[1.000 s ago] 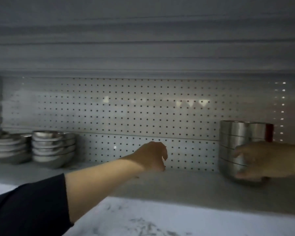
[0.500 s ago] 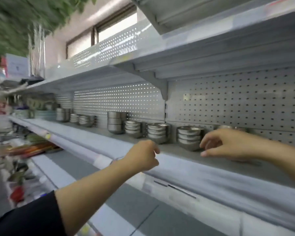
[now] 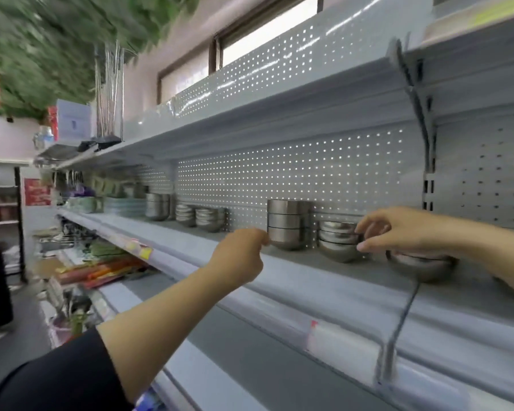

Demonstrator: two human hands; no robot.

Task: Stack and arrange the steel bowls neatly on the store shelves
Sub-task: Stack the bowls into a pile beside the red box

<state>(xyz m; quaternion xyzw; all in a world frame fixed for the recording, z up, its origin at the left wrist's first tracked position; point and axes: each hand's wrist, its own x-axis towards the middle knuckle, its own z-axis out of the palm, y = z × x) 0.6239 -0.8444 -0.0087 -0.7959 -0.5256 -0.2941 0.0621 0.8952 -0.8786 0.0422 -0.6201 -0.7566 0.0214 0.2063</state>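
Where the grey shelf (image 3: 309, 262) runs from mid-left to lower right of the frame, the steel bowls stand in separate stacks along its perforated back panel (image 3: 294, 170).

Tall stack of bowls (image 3: 288, 223): centre of frame, upright, straight-sided, four or so high.

Short stack of bowls (image 3: 337, 240): just right of the tall stack, apart from it, rounded bowls nested.

Low bowls (image 3: 422, 266): right of centre, partly hidden under the right forearm; count cannot be told.

Far stacks (image 3: 199, 216): left of centre, two short nests side by side, with a taller stack (image 3: 158, 206) beyond them toward the left.

Left hand (image 3: 239, 256): centre of frame, bare forearm rising from a dark sleeve (image 3: 57, 372) at lower left. Fingers curled into a loose fist with nothing seen in them, knuckles near the base of the tall stack; contact cannot be told.

Right hand (image 3: 395, 229): right of centre, reaching in from the right edge. Fingers (image 3: 365, 229) and thumb curved toward the right side of the short stack, tips at its rim and lower bowl; whether it actually grips cannot be told through the blur.

Upper shelf (image 3: 250, 114): crossing the upper half.

Green foliage (image 3: 42, 40): upper left.

Lower shelving with assorted packaged goods (image 3: 101, 268): left side, blurred.
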